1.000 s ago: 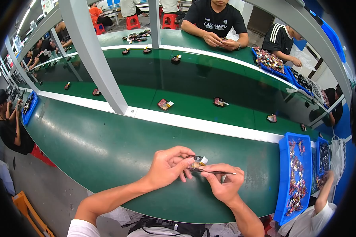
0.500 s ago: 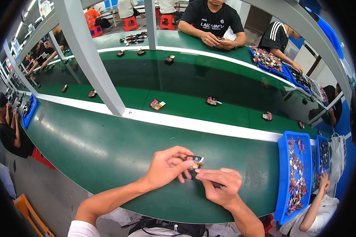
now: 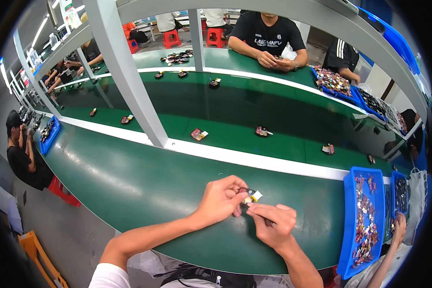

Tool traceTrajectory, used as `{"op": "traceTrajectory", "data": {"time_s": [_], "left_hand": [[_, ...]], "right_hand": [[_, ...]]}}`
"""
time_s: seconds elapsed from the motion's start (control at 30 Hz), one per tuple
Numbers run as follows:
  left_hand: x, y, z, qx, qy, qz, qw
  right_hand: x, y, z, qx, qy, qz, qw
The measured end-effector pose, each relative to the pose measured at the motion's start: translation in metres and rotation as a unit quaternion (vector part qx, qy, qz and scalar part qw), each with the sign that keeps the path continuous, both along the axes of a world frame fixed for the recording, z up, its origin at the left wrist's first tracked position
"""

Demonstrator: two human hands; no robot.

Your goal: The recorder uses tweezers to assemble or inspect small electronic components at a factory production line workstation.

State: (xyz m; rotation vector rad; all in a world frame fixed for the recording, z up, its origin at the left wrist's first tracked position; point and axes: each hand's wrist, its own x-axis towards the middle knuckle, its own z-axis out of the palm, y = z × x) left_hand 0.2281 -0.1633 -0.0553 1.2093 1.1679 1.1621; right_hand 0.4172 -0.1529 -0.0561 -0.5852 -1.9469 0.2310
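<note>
Over the green work table I hold a small dark electronic module. It has a reddish part on its face and a white and yellow tab sticking out to the right. My left hand grips it from the left, thumb across its face. My right hand is closed in a pinch against the module's lower right edge. Whether those fingertips also hold a small piece is too fine to see.
Right of my hands stands a blue tray of small reddish parts, beside a second blue tray. A green conveyor belt carries several similar modules beyond a white rail. A grey post rises ahead. Co-workers sit around.
My view has shifted slightly, so the scene sits lower and further right. Both hands stay on the module, which is turned a little. The hand of the person at far right has moved.
</note>
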Motion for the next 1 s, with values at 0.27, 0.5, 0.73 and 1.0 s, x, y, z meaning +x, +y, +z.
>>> {"op": "traceTrajectory", "data": {"time_s": [0.27, 0.5, 0.73, 1.0], "left_hand": [[0.02, 0.144, -0.004, 0.069, 0.083, 0.059, 0.992], [-0.002, 0.161, 0.011, 0.242, 0.386, 0.217, 0.863], [-0.14, 0.15, 0.023, 0.094, 0.49, 0.325, 0.803], [-0.122, 0.167, 0.039, 0.128, 0.446, 0.359, 0.81]], "right_hand": [[0.016, 0.022, -0.003, -0.039, 0.143, -0.07, 0.987], [0.033, 0.024, -0.007, -0.063, 0.109, -0.083, 0.989], [0.023, 0.021, -0.006, -0.037, 0.097, -0.031, 0.994], [0.029, 0.021, -0.007, -0.034, 0.078, -0.041, 0.996]]}}
